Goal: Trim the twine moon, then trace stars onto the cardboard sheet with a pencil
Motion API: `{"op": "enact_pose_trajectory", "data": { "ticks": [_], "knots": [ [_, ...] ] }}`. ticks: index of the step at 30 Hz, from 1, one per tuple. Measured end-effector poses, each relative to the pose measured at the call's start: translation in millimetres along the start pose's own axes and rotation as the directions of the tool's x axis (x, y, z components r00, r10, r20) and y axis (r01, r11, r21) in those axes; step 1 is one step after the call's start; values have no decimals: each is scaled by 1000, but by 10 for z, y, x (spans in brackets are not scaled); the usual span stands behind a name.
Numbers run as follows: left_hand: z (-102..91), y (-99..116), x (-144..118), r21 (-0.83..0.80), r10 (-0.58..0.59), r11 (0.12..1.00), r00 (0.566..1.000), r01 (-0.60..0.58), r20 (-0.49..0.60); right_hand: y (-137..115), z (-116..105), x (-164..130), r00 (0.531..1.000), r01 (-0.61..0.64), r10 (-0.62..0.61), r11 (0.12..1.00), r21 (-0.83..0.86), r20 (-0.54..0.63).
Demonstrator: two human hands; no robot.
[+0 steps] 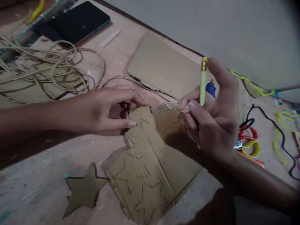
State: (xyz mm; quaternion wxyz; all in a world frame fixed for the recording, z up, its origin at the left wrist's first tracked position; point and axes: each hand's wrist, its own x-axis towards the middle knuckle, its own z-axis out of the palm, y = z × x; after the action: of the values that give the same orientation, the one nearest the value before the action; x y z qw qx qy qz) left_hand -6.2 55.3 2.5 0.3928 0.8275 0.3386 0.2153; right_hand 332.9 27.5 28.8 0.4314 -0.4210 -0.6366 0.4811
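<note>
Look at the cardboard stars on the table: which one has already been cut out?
The cut-out star lying alone on the table, left of the cardboard sheet. The other stars are only pencil outlines drawn on that sheet, which the left hand holds down.

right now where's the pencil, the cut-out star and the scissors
pencil (202, 82), head view, on its pale shaft above the right hand's fingers
cut-out star (84, 190), head view, on its middle
scissors (248, 144), head view, on the handles

Dim, warm light from about eleven o'clock; soft shadows spread toward five o'clock. Slight motion blur softens everything. Corners at one and five o'clock darken to vignette. No glare.
</note>
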Motion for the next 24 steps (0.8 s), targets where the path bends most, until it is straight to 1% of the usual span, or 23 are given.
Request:
{"op": "enact_pose_trajectory", "data": {
  "ticks": [1,2,3,5,6,8,10,11,12,14,16,18,19,20,24],
  "knots": [
    [2,-12,8,-4,5,1000,1000,-5,-4,7,13,32,999,1,1,999,36,-48],
    [4,-25,14,-10,7,1000,1000,-7,-7,16,15,60,998,-6,11,996,86,-58],
    [5,-38,17,-13,1,1000,1000,-1,-8,27,6,83,999,-19,24,991,133,-33],
    [6,-58,18,-13,-26,1000,1000,26,2,43,-29,109,996,-62,49,980,189,75],
    [7,-62,17,-12,-36,999,999,36,10,45,-46,108,993,-77,56,975,208,106],
    [9,-59,16,-8,-48,999,999,48,15,29,-59,71,996,-48,29,975,218,90],
    [14,-51,18,-16,-52,999,999,52,8,-13,-33,-10,993,-10,-17,974,228,116],
    [18,-51,19,-25,-50,998,999,50,6,-36,-7,-63,987,-33,-4,972,234,158],
    [23,-56,19,-35,-51,998,999,51,9,-54,25,-119,976,-82,29,968,239,217],
    [38,-88,14,-48,-46,998,999,46,5,-54,95,-224,955,-186,118,954,237,272],
    [54,-142,3,-44,-28,999,999,28,-17,5,150,-295,961,-136,68,960,243,268],
    [67,-191,-9,-39,-4,999,999,3,-34,95,172,-319,971,8,-62,974,227,231],
    [70,-204,-13,-38,8,999,999,-10,-35,135,169,-314,970,60,-105,978,202,220],
    [70,-208,-16,-39,16,999,999,-17,-31,165,161,-299,967,90,-127,981,170,221],
    [40,-125,-15,-34,-6,999,1000,5,-18,155,138,-209,953,117,-132,991,71,271]
  ]
}}
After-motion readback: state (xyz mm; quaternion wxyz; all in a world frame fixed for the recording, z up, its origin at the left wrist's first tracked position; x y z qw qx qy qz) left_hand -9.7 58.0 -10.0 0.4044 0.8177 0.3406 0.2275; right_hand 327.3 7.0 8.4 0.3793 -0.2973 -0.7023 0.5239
